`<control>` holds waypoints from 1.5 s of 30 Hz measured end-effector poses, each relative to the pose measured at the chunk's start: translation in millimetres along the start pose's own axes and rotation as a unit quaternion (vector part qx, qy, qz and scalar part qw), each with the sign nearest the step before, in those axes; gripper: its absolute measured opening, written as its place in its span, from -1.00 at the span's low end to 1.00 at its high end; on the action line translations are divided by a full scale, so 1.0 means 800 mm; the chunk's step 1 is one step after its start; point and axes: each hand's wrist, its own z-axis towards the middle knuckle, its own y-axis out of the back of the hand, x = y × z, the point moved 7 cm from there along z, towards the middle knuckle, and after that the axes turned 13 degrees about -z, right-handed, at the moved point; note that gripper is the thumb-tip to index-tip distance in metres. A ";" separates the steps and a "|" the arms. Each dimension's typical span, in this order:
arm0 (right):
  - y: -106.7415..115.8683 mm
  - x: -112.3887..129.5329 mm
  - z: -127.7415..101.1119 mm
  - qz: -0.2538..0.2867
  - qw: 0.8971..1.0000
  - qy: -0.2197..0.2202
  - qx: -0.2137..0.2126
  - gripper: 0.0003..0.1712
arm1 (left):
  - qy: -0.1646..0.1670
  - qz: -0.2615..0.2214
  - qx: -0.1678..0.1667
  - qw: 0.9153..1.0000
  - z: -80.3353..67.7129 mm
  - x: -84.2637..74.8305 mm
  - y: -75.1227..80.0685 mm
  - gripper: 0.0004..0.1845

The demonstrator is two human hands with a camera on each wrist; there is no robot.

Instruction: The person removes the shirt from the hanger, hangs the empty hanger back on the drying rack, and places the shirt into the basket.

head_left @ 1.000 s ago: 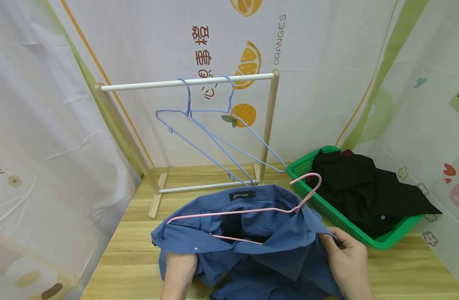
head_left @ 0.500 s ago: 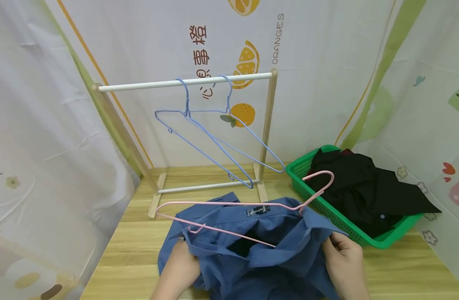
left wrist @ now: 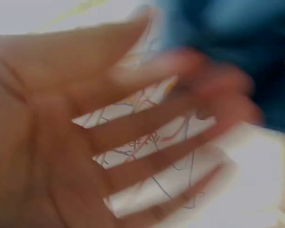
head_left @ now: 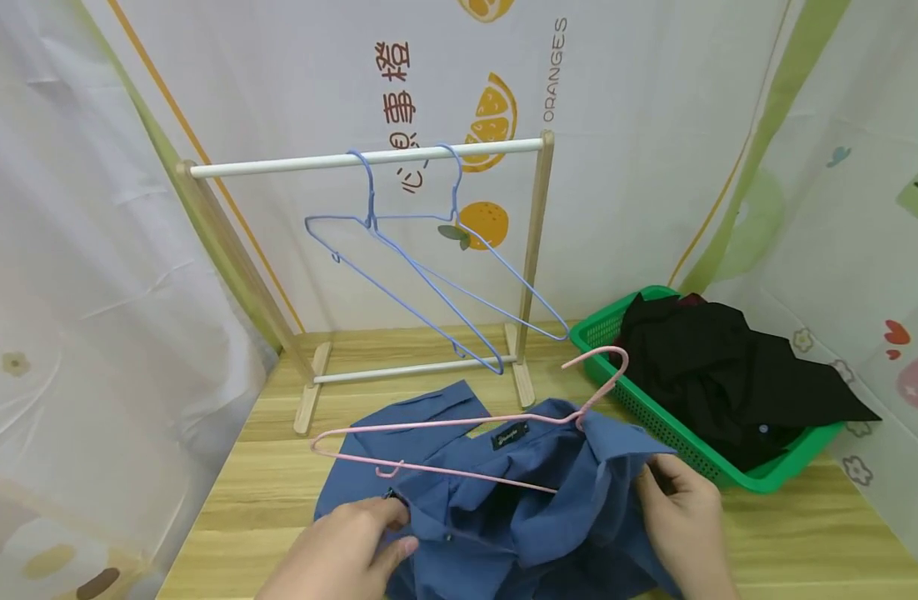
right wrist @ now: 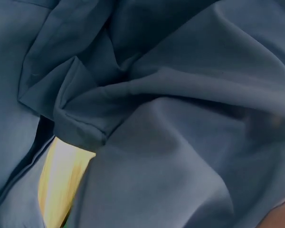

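Note:
A blue shirt (head_left: 571, 533) with a dark label inside its neck lies bunched on the table. A pink hanger (head_left: 444, 423) lies across it; its right end goes under the cloth, while its left end and hook are outside. My right hand (head_left: 684, 508) pinches the shirt's edge at the right; in the right wrist view blue cloth fills most of the frame. My left hand (head_left: 346, 542) is at the shirt's left edge, below the hanger's left end. In the left wrist view its fingers are spread and blurred, the tips near the cloth.
Behind the shirt stands a wooden rack (head_left: 537, 242) with a white rail (head_left: 279, 167). Two blue hangers (head_left: 421, 271) hang from it. A green basket (head_left: 672, 433) with black clothes (head_left: 721, 367) stands at the right. Printed curtains (head_left: 624, 167) enclose the wooden table (head_left: 227, 517).
My left hand has come out from inside the shirt to its left edge. The hanger's left end, earlier inside, now lies outside the cloth. My right hand keeps its hold.

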 end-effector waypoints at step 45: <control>-0.033 0.106 -0.040 -0.056 0.969 0.197 0.142 -0.37 | -0.318 -0.048 -0.319 0.892 0.030 -0.087 -0.013 -0.92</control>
